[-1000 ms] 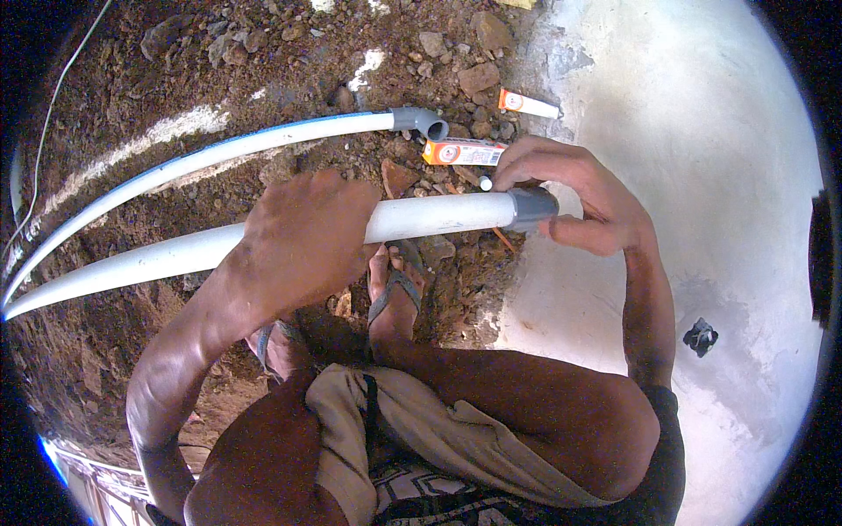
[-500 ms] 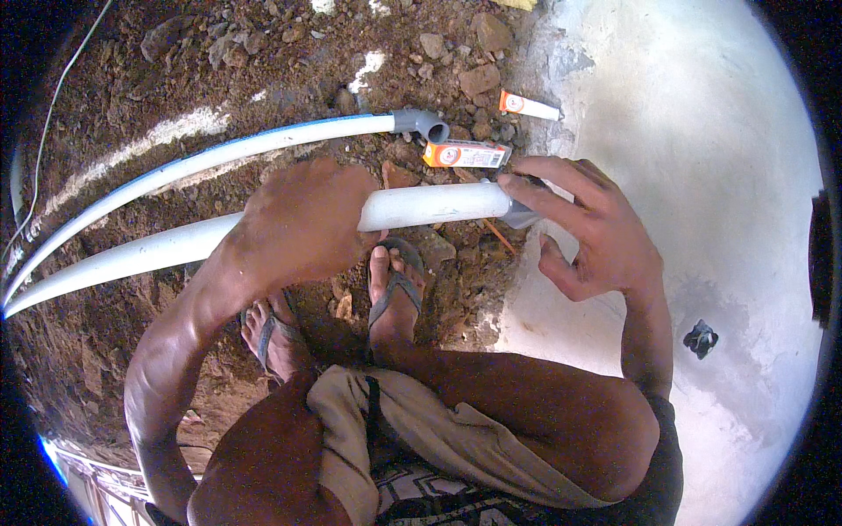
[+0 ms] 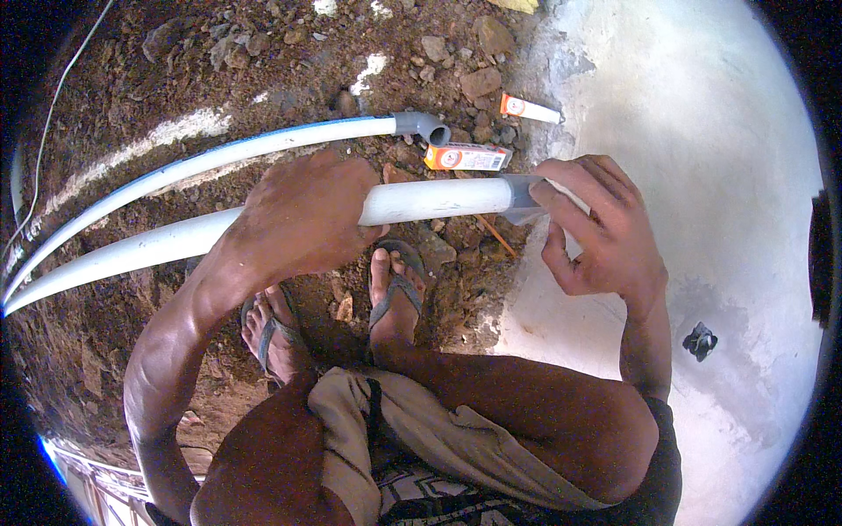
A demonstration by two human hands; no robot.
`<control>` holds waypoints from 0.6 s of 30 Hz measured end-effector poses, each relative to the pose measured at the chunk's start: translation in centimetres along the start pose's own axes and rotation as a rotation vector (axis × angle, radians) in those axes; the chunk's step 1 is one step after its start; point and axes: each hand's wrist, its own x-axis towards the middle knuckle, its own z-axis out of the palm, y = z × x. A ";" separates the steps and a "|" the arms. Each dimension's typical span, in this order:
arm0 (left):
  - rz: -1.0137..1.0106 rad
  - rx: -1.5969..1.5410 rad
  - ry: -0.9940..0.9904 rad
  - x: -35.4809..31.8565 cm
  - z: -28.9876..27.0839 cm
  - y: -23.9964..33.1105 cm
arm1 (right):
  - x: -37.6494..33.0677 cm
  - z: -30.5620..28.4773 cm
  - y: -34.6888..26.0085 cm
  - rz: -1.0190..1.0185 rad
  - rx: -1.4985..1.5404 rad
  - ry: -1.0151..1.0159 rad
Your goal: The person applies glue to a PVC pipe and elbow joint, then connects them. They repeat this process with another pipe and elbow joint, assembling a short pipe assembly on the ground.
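Observation:
My left hand (image 3: 307, 210) is wrapped over a long white plastic pipe (image 3: 438, 201), which runs in from the left edge and is held above the ground in front of me. Around the pipe's right end lies a thin grey, partly see-through piece (image 3: 519, 195) with a loose lower edge; its exact kind is unclear. The curled fingers of my right hand (image 3: 601, 228) touch that grey piece at the tip, the thumb bent below them. Part of the piece is hidden behind the fingers.
Beyond lies a second white pipe (image 3: 289, 138) with a grey elbow fitting (image 3: 423, 126). An orange-and-white box (image 3: 467, 157) and a matching tube (image 3: 530, 109) lie near it. Rocky soil (image 3: 351, 79) meets a pale concrete floor (image 3: 684, 175), where a small black object (image 3: 700, 341) sits.
My right hand has shifted slightly right, and more of the grey piece shows around the pipe's end. The left hand keeps its hold, almost unmoved.

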 end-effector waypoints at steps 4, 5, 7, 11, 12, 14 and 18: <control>0.024 0.005 0.033 0.0 0.2 0.0 | 0.1 0.7 1.1 0.003 0.052 0.037; 0.034 0.002 0.052 0.0 0.5 -0.3 | 0.2 0.8 1.2 0.000 0.049 0.039; 0.053 0.000 0.083 0.1 0.8 -0.6 | 0.8 0.6 0.9 -0.010 0.075 0.039; 0.043 -0.020 0.059 0.2 0.0 -0.4 | 1.4 0.8 1.1 -0.036 0.108 0.046; 0.029 -0.031 0.035 0.3 -0.4 -0.2 | 1.5 0.8 1.1 -0.044 0.097 0.040; 0.052 -0.045 -0.003 0.6 -0.5 -0.6 | 1.5 0.9 1.2 -0.059 0.072 0.028; 0.024 -0.062 -0.125 1.5 -1.1 -0.8 | 1.4 0.6 1.6 -0.078 0.017 0.068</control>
